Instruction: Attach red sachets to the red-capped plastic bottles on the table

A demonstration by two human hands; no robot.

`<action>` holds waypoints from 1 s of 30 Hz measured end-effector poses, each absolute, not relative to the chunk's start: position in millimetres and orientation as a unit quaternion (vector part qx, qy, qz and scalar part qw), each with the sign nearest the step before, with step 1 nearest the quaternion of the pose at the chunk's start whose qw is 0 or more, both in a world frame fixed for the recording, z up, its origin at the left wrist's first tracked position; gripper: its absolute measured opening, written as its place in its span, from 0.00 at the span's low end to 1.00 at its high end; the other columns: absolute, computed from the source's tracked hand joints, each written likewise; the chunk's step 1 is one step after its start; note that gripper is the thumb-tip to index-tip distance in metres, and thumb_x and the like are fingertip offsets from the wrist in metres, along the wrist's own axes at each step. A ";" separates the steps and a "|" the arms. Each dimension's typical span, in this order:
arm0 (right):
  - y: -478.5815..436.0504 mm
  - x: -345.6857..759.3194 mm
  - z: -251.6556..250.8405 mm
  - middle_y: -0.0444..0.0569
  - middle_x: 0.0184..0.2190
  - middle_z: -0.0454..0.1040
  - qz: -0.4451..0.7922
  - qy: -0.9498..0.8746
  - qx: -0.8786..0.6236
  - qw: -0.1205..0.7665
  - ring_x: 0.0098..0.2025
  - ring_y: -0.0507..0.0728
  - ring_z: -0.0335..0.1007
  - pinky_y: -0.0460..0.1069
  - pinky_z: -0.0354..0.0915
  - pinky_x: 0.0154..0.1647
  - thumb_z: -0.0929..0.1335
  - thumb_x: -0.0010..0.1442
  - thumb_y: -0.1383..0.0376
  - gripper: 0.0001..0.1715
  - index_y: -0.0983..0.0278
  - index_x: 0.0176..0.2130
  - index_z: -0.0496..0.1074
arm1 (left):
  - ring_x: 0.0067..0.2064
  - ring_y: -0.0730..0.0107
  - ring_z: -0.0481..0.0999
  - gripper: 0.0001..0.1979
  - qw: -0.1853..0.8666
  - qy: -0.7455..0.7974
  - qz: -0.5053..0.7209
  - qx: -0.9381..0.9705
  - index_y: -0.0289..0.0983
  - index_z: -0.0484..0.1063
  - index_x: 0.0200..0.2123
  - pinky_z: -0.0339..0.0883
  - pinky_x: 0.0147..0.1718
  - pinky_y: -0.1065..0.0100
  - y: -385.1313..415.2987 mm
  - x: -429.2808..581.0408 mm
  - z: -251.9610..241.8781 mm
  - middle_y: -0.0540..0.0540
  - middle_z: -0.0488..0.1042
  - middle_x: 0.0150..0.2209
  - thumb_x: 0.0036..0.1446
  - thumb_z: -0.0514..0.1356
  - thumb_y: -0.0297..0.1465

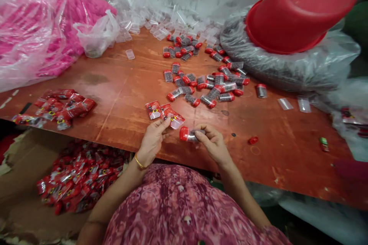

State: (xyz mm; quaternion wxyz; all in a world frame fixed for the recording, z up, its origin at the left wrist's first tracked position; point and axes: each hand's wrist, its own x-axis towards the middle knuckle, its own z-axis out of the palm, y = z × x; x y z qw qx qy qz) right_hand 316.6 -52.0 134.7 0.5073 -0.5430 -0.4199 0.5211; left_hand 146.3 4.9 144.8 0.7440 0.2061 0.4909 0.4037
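Note:
My left hand [153, 139] pinches a red printed packet [174, 116] with a clear lower part between thumb and fingers. A second red packet [153, 110] lies on the table just beyond that hand. In my right hand [212, 141] is a small clear container [185, 134] with a red cap and dark contents, its capped end pointing left toward the packet. The two held things are close but apart. Fingers cover the container's right end. Beyond my hands lies a loose pile of similar red-capped containers [218, 79].
Clear empty cases [161, 32] are heaped along the wall. Filled red packets [69, 107] lie at left, with more in a cardboard box [20, 176] below. A pink-filled bag [51, 19] stands back left; a red bucket [299, 15] rests on a dark bag [276, 69] at right.

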 end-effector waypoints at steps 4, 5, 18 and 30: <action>-49.7 308.6 139.0 0.41 0.22 0.66 0.513 -0.407 -0.553 0.515 0.20 0.47 0.58 0.43 0.59 0.16 0.70 0.49 0.51 0.18 0.63 0.29 0.69 | 0.27 0.74 0.74 0.19 0.728 0.490 0.417 0.235 0.34 0.75 0.25 0.68 0.29 0.72 2.3 148.2 145.4 0.50 0.77 0.26 0.31 0.72 0.40; -48.6 308.1 138.2 0.41 0.22 0.66 0.507 -0.405 -0.559 0.517 0.20 0.47 0.58 0.42 0.59 0.16 0.70 0.49 0.51 0.17 0.63 0.29 0.69 | 0.26 0.75 0.73 0.19 0.722 0.491 0.421 0.244 0.34 0.75 0.24 0.67 0.29 0.73 1.8 148.3 145.1 0.50 0.77 0.25 0.30 0.73 0.40; -45.9 283.3 125.8 0.37 0.16 0.65 0.470 -0.362 -0.568 0.570 0.15 0.47 0.60 0.43 0.56 0.16 0.68 0.54 0.53 0.16 0.63 0.31 0.66 | 0.33 0.72 0.76 0.22 0.681 0.469 0.494 0.270 0.35 0.74 0.33 0.68 0.37 0.71 -6.9 162.1 133.9 0.48 0.78 0.33 0.33 0.72 0.38; -34.5 259.0 120.4 0.35 0.18 0.65 0.509 -0.349 -0.545 0.568 0.12 0.45 0.60 0.42 0.56 0.13 0.68 0.52 0.50 0.19 0.62 0.31 0.63 | 0.25 0.80 0.69 0.20 0.686 0.455 0.521 0.225 0.33 0.73 0.26 0.63 0.27 0.76 2.6 160.9 138.8 0.52 0.74 0.24 0.32 0.72 0.39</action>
